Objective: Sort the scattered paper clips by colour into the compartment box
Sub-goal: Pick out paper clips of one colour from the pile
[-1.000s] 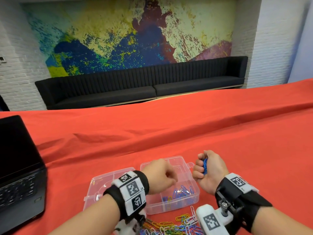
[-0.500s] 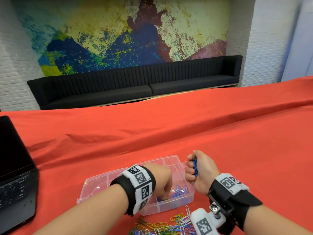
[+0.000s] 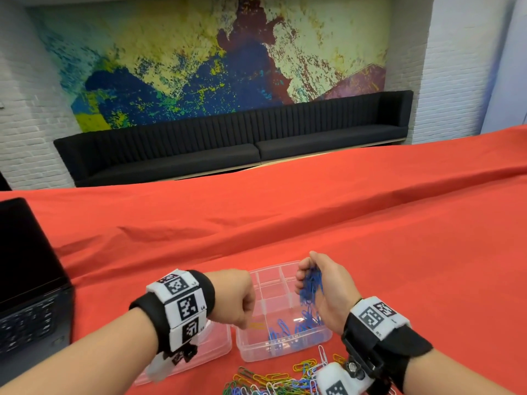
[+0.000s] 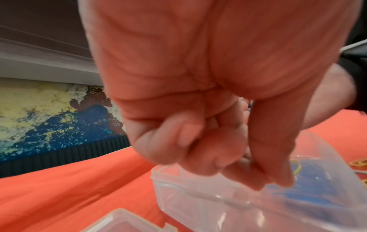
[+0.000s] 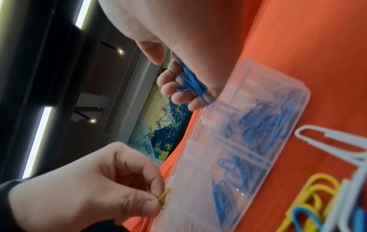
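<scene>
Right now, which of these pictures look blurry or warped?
Head view: sharp, but wide-angle bending curves the sofa. Left wrist view: left hand soft, compartment box smeared. Right wrist view: tilted, near paper clips out of focus.

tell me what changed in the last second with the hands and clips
The right hand moved from beside the compartment box to over it, fist loosening so its blue clips hang down. The left hand dipped into the box and now pinches a yellow clip. Box, lid and loose pile stayed put.
</scene>
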Available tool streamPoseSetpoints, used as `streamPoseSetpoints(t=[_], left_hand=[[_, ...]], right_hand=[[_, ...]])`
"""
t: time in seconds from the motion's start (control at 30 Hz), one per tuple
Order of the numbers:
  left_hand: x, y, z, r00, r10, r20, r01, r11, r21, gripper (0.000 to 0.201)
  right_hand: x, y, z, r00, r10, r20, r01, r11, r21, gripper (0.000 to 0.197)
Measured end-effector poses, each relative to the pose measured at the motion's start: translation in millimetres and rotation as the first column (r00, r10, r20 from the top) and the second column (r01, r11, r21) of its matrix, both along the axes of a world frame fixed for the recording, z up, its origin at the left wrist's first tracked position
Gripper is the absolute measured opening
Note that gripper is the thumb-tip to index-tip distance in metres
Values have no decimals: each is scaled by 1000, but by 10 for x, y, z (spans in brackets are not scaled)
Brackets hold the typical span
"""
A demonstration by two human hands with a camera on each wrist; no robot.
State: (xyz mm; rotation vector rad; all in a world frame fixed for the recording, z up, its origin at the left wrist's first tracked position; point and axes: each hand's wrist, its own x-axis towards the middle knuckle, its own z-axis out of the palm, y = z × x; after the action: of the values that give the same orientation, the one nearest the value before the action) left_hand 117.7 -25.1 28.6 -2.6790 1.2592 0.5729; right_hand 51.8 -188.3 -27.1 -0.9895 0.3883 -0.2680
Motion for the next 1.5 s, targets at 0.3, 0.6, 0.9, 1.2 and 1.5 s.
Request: streamPoseSetpoints(t=[0.3, 0.6, 0.9, 1.2, 1.5], left_hand=[[-11, 43, 10, 998, 51, -32, -50, 999, 17, 14], [-2, 72, 36, 994, 101, -32, -101, 995, 27, 15], [-313, 258, -113, 996, 59, -63, -64, 995, -80, 21], [-574, 237, -196, 972, 147, 184, -109, 973, -201, 23], [-976, 67, -446, 995, -102, 7, 102, 993, -58, 28]], right_hand=[[-22, -41, 15, 999, 36, -28, -35, 999, 9, 37], [-92, -7, 69, 960, 271, -77, -279, 871, -404, 42], [-448, -187, 260, 963, 186, -193, -267, 605, -750, 11], [-960, -306, 47, 782, 65, -619, -589, -245, -770, 19], [-1135, -300, -7, 796, 143, -589, -515, -350, -782, 29]])
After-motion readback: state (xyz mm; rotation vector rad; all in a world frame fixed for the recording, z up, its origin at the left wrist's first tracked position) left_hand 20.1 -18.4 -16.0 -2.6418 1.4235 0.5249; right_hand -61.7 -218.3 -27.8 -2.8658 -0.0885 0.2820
